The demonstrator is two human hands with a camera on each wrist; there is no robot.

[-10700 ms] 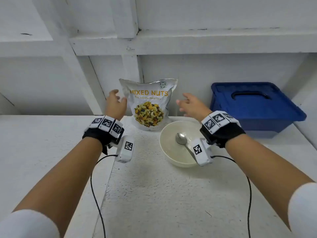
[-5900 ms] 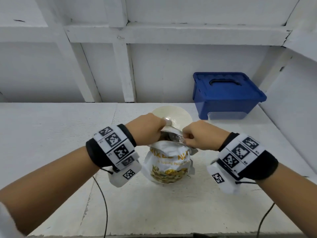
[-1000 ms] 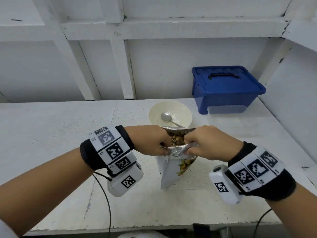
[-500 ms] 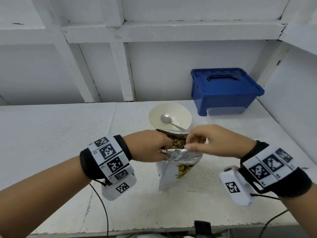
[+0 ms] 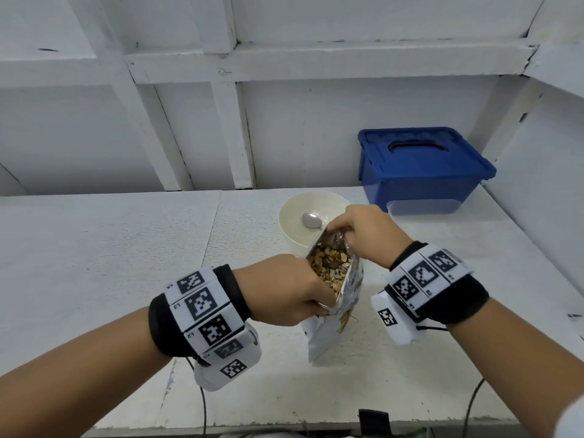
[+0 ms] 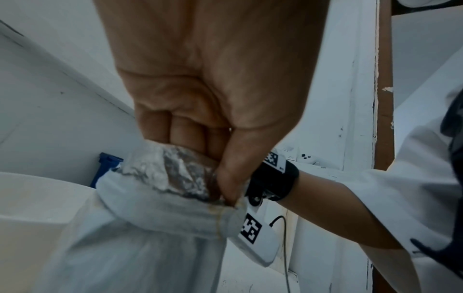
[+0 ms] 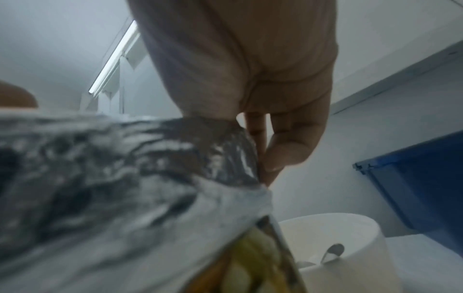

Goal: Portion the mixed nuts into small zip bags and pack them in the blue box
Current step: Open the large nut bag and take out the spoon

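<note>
Both hands' fingers point(image 5: 339, 230) on bag rim point(image 5: 335, 248)

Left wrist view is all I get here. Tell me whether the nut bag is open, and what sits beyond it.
Observer: The nut bag is open at the top; the head view shows nuts inside its foil mouth.
Operator: Report the right hand.
Observer: The right hand pinches the far edge of the bag's mouth, while the left hand grips the near edge.
Operator: Say what is in the bowl.
Observer: The bowl holds only a spoon, with no nuts in it yet.
Operator: Check the blue box.
Observer: The blue box stands behind the bowl, to the right, with its lid on.
</note>
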